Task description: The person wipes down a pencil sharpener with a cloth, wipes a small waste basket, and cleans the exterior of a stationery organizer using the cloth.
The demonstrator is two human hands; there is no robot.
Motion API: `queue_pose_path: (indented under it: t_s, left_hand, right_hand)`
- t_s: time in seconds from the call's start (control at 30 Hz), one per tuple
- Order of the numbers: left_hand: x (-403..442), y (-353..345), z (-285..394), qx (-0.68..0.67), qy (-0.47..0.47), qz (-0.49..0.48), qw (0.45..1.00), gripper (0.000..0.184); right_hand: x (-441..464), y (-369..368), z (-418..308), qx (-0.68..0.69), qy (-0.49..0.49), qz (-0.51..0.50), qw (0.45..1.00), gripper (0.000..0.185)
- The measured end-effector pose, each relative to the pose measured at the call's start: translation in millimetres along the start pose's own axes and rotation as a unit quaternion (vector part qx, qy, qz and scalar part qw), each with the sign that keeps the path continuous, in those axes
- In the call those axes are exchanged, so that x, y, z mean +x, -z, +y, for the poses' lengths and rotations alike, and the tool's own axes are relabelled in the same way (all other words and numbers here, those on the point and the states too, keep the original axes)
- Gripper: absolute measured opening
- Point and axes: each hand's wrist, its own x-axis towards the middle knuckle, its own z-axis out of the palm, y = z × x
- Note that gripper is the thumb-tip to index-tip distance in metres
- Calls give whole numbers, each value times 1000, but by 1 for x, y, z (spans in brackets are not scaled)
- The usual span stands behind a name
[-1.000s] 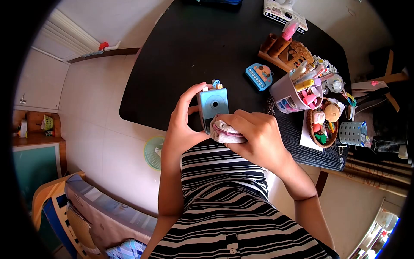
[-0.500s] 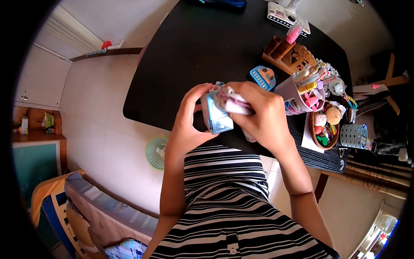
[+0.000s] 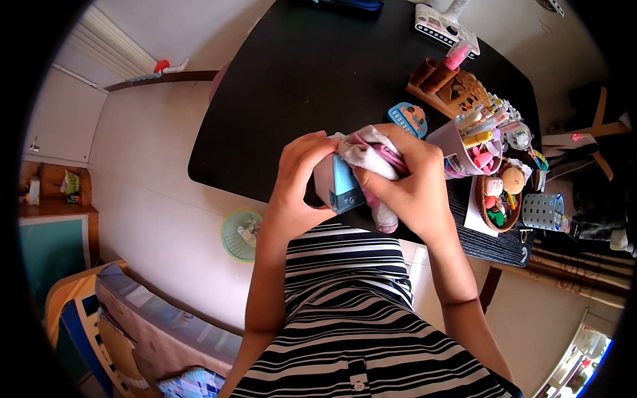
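Note:
My left hand [image 3: 296, 179] grips a small box [image 3: 344, 189] from its left side, thumb below and fingers above. The box is pale with a light blue face and a darker blue end; its kind does not show clearly. Bunched in my right hand [image 3: 415, 186] is a white and pink cloth [image 3: 371, 151], pressed against the top and right of the box. One end of the cloth hangs down below my right thumb. Both hands are over the front edge of the black table [image 3: 265, 119], near my striped shirt.
Beyond my right hand lies a blue toy-like case [image 3: 407, 119]. To the right stand a pen holder [image 3: 453, 149] full of pens, a wicker basket [image 3: 480, 205] of small items and a grey perforated cup [image 3: 543, 209]. A wooden stand [image 3: 428, 96] is farther back. A green wastebasket [image 3: 232, 235] is on the floor.
The cloth has shifted slightly on the box and its loose end now hangs in plain view. The box has turned a little in my left hand, showing more of its pale side.

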Motion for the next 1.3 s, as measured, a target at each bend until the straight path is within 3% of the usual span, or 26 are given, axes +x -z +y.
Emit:
queue_pose_path:
  t_s: [0.23, 0.4, 0.63, 0.97, 1.1, 1.3]
  left_hand:
    - [-1, 0, -1, 3, 13, 12, 1000, 85]
    - [-1, 0, -1, -4, 21, 5, 1000, 88]
    - [-1, -2, -3, -8, 11, 14, 1000, 88]
    - [0, -2, 0, -40, 46, 8, 998, 85]
    - [-1, -4, 0, -50, 55, 8, 997, 86]
    - [0, -5, -1, -51, 46, 0, 998, 86]
  right_hand:
    - [-1, -13, -6, -76, 70, 18, 994, 40]
    - [-4, -12, -14, -85, 61, -18, 994, 43]
    - [-1, -22, -6, -95, 145, 16, 985, 41]
    - [-4, -17, -9, -94, 75, 42, 992, 39]
    - [-6, -2, -10, -75, -6, 13, 997, 42]
    - [-7, 2, -8, -78, -18, 18, 997, 41]
